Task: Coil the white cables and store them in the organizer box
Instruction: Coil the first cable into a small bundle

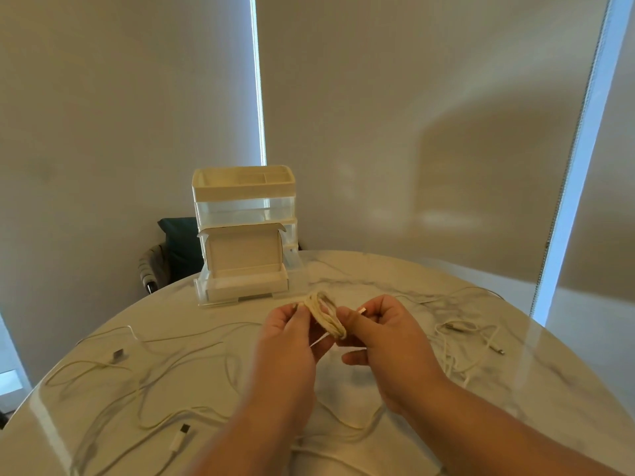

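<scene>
Cable coil: a small bundle of white loops, held above the surface between both hands.
Left hand: thumb and fingers pinch the coil's 10 o'clock end.
Right hand: thumb and fingers curl round the coil's 4 o'clock end; a pale plug tip seems to show above the thumb.
Organizer box: at 11 o'clock from the hands, its lowest drawer pulled open.
Loose cables: sprawled on the surface at 8 o'clock and 3 o'clock, not yet coiled.
Handling: likely light, limp and slightly springy with a smooth jacket; the loops would probably fan open if let go.
Grip point: best pinched across all loops at one spot, not by a plug.
</scene>
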`<state>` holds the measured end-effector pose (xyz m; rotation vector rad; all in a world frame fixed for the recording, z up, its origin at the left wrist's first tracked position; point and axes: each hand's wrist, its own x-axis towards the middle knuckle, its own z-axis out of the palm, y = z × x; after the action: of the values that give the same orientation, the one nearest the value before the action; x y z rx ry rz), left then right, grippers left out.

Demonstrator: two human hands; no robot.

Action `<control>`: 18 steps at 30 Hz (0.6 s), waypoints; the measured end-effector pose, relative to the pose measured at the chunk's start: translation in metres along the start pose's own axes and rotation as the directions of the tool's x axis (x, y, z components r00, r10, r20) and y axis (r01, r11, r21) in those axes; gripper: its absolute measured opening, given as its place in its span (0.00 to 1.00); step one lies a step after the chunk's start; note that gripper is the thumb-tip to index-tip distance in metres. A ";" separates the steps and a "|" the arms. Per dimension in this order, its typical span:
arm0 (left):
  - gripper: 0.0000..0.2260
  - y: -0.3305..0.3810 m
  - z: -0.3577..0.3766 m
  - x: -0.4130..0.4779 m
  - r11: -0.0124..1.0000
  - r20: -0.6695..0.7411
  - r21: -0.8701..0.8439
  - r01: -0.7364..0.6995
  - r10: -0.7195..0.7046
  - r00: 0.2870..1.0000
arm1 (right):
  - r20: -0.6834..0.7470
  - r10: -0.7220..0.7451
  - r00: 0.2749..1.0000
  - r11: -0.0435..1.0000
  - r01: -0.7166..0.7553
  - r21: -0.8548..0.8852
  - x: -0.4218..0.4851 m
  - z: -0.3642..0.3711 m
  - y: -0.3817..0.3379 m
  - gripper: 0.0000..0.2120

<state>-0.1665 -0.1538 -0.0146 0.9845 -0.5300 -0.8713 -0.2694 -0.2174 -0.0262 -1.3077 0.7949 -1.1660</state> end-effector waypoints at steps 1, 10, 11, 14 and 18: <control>0.09 0.000 -0.001 0.001 1.000 -0.050 0.012 -0.002 0.003 0.999 | -0.015 0.000 1.000 1.000 0.000 0.010 0.000 0.001 0.000 0.14; 0.07 0.003 -0.004 -0.002 1.000 0.058 -0.018 -0.015 0.016 0.998 | -0.052 -0.015 0.999 0.987 0.024 0.159 0.008 0.001 0.006 0.12; 0.09 0.004 -0.004 -0.002 1.000 0.091 -0.012 0.007 -0.005 0.996 | -0.059 -0.054 0.997 0.991 0.060 0.116 0.009 -0.001 0.006 0.12; 0.11 0.006 0.000 -0.006 0.998 0.153 0.055 0.027 -0.035 0.988 | -0.034 -0.123 0.992 0.991 0.125 0.038 0.008 -0.003 0.007 0.13; 0.06 -0.001 -0.003 -0.001 0.976 0.085 0.212 -0.038 0.021 0.996 | 0.003 -0.093 0.996 0.996 0.093 0.008 0.007 -0.003 0.009 0.14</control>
<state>-0.1649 -0.1521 -0.0169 1.1366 -0.7181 -0.8427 -0.2685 -0.2260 -0.0338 -1.3516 0.7330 -1.2388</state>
